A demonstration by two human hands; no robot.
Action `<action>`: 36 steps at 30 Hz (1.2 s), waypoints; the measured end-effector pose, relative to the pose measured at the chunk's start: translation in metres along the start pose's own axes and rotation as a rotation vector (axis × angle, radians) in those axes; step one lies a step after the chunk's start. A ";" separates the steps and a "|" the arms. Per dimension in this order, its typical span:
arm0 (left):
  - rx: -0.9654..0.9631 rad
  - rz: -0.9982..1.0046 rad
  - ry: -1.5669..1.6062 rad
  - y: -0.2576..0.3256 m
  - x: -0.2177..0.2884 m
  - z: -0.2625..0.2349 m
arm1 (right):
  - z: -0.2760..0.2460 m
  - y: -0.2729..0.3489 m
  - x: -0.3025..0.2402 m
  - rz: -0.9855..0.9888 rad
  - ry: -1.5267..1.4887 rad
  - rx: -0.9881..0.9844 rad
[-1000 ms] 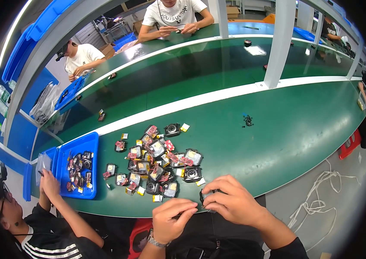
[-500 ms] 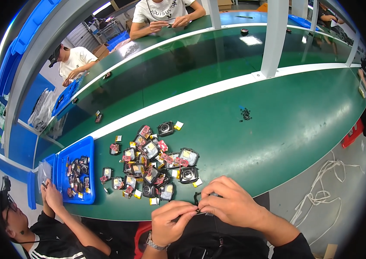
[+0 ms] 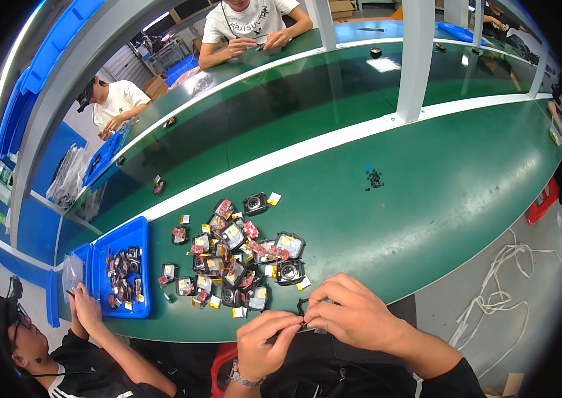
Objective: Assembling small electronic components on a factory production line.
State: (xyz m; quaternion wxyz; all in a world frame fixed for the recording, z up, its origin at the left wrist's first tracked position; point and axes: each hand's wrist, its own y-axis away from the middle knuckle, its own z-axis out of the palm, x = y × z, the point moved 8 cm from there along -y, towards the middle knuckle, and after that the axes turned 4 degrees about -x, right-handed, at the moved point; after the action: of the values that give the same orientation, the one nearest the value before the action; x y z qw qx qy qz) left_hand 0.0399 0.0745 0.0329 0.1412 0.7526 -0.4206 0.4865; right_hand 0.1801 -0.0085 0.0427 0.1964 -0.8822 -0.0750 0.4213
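While right hand [image 3: 351,308] grips black part [image 3: 299,307] and left hand [image 3: 264,341] pinches narrow, contents hidden, steady both, clear of pile [image 3: 231,255] at their 10–11 o'clock.

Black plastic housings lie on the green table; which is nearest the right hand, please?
The black plastic housing, ringed face upward, at the right edge of the pile; others lie farther from the right hand.
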 end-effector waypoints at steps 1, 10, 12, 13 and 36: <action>-0.002 0.007 -0.008 0.000 0.001 0.000 | 0.000 0.000 0.000 -0.004 0.001 0.006; 0.039 0.056 -0.076 0.002 0.007 0.000 | 0.001 0.001 -0.001 -0.020 0.031 0.038; 0.044 0.059 -0.073 0.002 0.008 0.000 | 0.000 0.001 -0.001 -0.027 0.035 0.051; 0.049 0.061 -0.069 0.003 0.008 0.000 | 0.001 0.002 -0.001 -0.026 0.047 0.042; 0.051 0.053 -0.028 0.004 0.002 -0.001 | 0.004 0.003 0.000 -0.036 0.085 -0.006</action>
State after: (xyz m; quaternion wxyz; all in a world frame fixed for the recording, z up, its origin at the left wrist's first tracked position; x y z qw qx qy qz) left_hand 0.0372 0.0715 0.0345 0.1034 0.7513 -0.4297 0.4902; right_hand 0.1765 -0.0103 0.0388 0.2043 -0.8984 -0.0836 0.3796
